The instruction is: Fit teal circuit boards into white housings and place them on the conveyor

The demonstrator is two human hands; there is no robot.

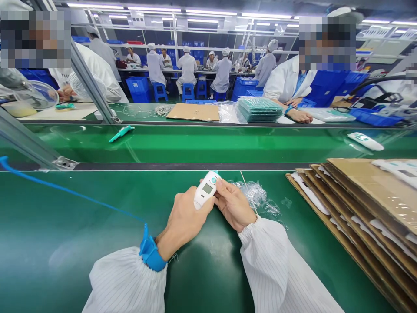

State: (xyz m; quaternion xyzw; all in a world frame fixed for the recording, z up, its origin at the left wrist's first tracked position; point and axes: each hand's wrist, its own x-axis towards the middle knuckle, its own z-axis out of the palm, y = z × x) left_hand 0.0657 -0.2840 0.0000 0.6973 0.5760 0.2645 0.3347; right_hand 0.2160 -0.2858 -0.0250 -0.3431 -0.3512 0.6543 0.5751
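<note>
A white ear thermometer (202, 196) with a grey screen and a teal button and tip is held above the green table, its screen turned up toward me. My left hand (188, 216) wraps round its lower body and wears a blue wrist strap (152, 254). At the tip end, the fingers and thumb of my right hand (235, 203) pinch the thermometer's side. The fingers beneath the thermometer are hidden. Just beyond my right hand lies a heap of crumpled clear plastic film (260, 198).
Cardboard sheets (355, 226) with white parts between them are stacked at the right. A green conveyor belt (208, 143) crosses ahead, carrying a teal-and-white device (121, 133) and a white casing (365, 141). A metal post (87, 78) rises at left; a blue cord (71, 191) runs to my wrist. Co-workers sit beyond.
</note>
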